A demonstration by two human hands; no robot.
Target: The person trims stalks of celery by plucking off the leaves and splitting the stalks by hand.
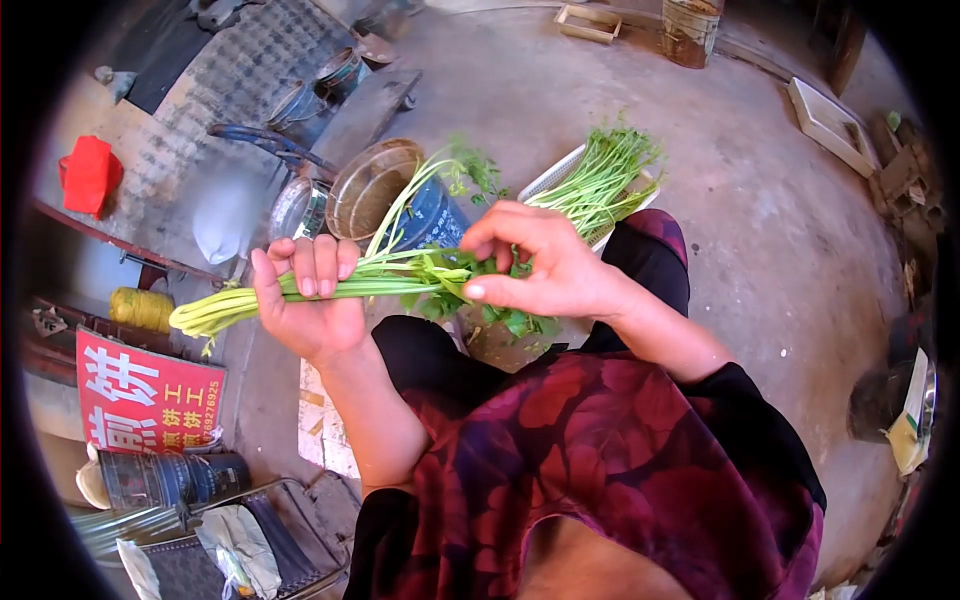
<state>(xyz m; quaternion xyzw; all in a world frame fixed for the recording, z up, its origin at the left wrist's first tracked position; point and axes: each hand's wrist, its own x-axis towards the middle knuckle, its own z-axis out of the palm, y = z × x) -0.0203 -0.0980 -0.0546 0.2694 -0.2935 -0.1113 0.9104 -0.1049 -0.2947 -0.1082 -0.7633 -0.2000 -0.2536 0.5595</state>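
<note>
My left hand is closed around a bunch of celery, with fingers and thumb wrapped over the green stems. The pale stem ends stick out to the left, while the leafy part points right. At that leafy end, my right hand curls its fingers around the leaves, the thumb below and somewhat apart from the fingers. Part of the leaves is hidden behind this hand. One longer celery stalk slants upward from the bunch, past a blue bucket. Beyond my right hand, more celery lies in a white plastic basket.
A brown-rimmed bucket stands beside the blue one. Left are a red sign, yellow twine, a red bag and a dark chair. Shallow trays and a rusty bucket sit farther off on the concrete floor.
</note>
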